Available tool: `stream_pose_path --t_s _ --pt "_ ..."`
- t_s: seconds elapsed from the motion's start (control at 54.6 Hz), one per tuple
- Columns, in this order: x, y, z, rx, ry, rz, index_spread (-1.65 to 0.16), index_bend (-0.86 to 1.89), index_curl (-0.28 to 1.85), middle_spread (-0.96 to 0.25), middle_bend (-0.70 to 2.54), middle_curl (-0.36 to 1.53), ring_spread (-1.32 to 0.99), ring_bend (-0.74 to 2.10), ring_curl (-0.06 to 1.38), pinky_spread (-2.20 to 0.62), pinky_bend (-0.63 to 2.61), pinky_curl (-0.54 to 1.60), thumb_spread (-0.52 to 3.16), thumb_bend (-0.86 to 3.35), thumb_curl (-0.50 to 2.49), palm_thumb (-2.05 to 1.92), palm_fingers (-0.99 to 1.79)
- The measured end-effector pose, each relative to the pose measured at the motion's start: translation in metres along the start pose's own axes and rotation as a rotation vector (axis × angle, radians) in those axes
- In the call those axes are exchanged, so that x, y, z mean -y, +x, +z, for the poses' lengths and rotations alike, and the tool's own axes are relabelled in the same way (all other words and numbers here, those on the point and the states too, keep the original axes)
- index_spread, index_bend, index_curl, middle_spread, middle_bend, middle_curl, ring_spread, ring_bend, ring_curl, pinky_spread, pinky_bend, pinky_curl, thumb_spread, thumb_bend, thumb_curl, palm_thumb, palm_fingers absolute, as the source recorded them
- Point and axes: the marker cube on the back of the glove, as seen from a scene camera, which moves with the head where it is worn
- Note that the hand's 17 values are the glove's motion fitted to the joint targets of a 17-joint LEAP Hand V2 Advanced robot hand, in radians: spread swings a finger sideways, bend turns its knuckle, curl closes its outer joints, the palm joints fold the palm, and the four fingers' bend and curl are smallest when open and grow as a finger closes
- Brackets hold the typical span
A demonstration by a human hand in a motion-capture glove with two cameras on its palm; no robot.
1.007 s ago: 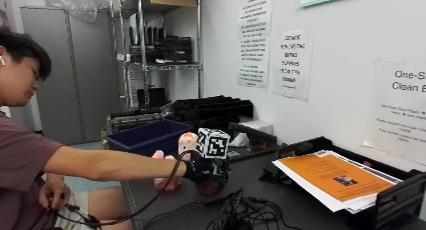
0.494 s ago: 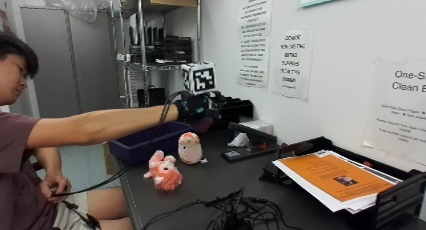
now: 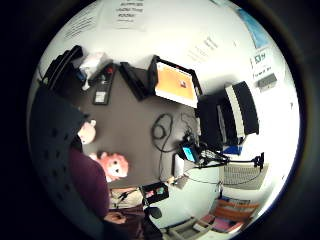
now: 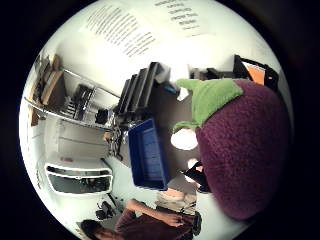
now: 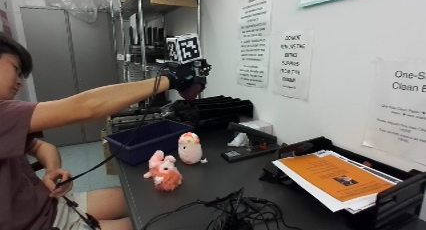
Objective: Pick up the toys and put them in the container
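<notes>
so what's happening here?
A person at a dark table has raised their gloved right hand high, gripping a purple plush with a green top. It is up above the table, behind the blue bin, not yet in it. Two more toys sit on the table beside the bin: a pink plush lying down and a pale egg-shaped one upright. The bare hand is down by the person's lap.

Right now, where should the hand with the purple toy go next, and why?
Probably down toward the blue bin. The gloved right hand holds the purple eggplant toy high in the air, and the bin sits open below at the table's end. Two more toys, pink and egg-shaped, wait on the table.
</notes>
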Motion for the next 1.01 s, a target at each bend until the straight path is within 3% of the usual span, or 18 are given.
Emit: stream_pose_path --t_s 0.476,0.641,0.861,0.934,1.007 --pt "-0.003 -0.294 0.045 0.106 -0.084 -0.444 -0.32 0.84 1.04 -0.15 1.3 0.84 -0.36 1.35 0.71 -0.36 0.97 0.55 0.44 -0.01 1.02 0.64 1.0" --pt "-0.021 -0.318 0.055 0.186 -0.083 -0.559 -0.33 0.81 1.09 -0.15 1.3 0.84 -0.36 1.34 0.71 -0.35 0.97 0.55 0.44 -0.01 1.05 0.63 1.0" --pt "-0.026 -0.336 0.074 0.115 -0.098 -0.609 -0.34 0.75 1.15 -0.15 1.26 0.83 -0.36 1.33 0.71 -0.35 0.99 0.55 0.46 -0.01 1.08 0.61 0.97" --pt "-0.026 -0.333 0.08 0.079 -0.147 -0.543 -0.34 0.68 1.16 -0.15 1.24 0.83 -0.36 1.33 0.71 -0.35 1.02 0.56 0.48 -0.01 1.08 0.61 0.93" --pt "-0.029 -0.326 0.093 -0.034 -0.317 -0.466 -0.34 0.51 1.15 -0.18 1.13 0.81 -0.35 1.36 0.72 -0.34 1.04 0.57 0.57 -0.03 1.05 0.58 0.65"
